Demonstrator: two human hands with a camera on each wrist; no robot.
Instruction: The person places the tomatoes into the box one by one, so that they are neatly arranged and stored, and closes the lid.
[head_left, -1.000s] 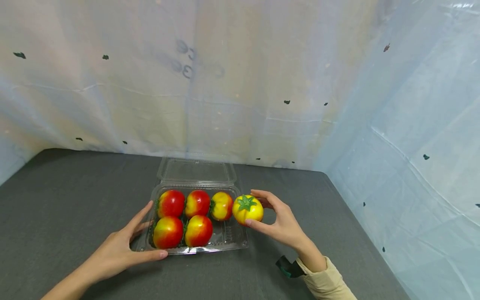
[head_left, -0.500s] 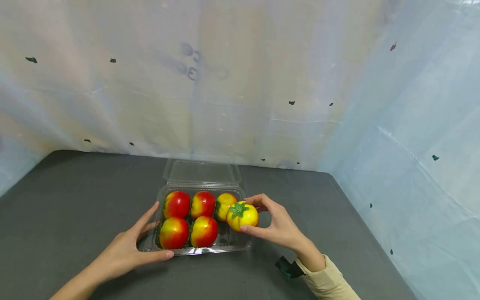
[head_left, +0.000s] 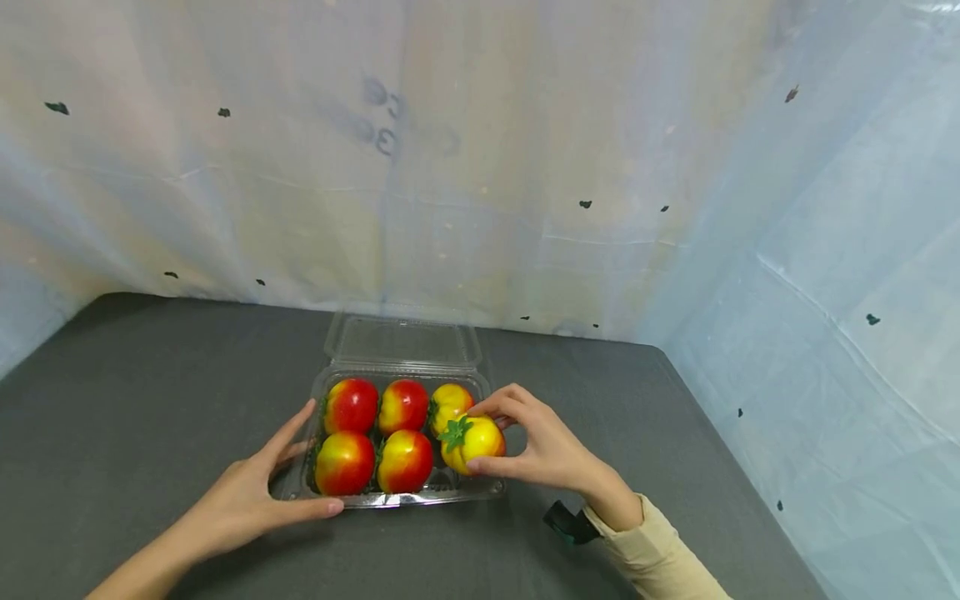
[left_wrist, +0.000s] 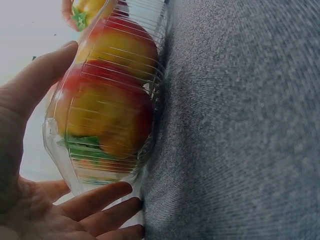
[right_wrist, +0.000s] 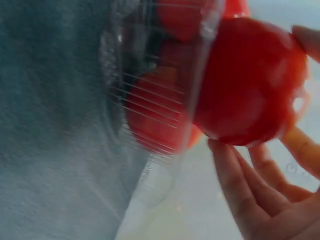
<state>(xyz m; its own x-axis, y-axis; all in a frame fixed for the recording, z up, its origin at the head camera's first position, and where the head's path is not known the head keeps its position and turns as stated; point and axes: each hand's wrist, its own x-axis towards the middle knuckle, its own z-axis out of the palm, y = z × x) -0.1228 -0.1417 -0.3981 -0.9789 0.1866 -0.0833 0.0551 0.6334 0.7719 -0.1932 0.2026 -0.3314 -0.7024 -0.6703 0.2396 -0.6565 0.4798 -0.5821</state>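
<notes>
My right hand (head_left: 536, 437) holds a yellow-and-red tomato (head_left: 477, 442) with a green star-shaped calyx, thumb on its near side and fingers behind. The tomato is over the front right part of a clear plastic clamshell box (head_left: 390, 500). In the right wrist view its red underside (right_wrist: 250, 85) overlaps the box rim. Several similar tomatoes (head_left: 345, 462) sit in the box in two rows. My left hand (head_left: 232, 504) is spread around the box's left front corner, thumb along the front rim, straight fingers at the left side.
The box's transparent lid (head_left: 405, 342) lies folded back toward the rear wall. A grey cloth-covered table (head_left: 172, 392) carries the box. White plastic sheeting (head_left: 480, 167) with dark spots hangs behind and at the right. A black band (head_left: 568, 523) is at my right wrist.
My right hand has carried the tomato leftward and down, from beside the box's right edge to over its front right part. My left hand keeps its place at the box's corner.
</notes>
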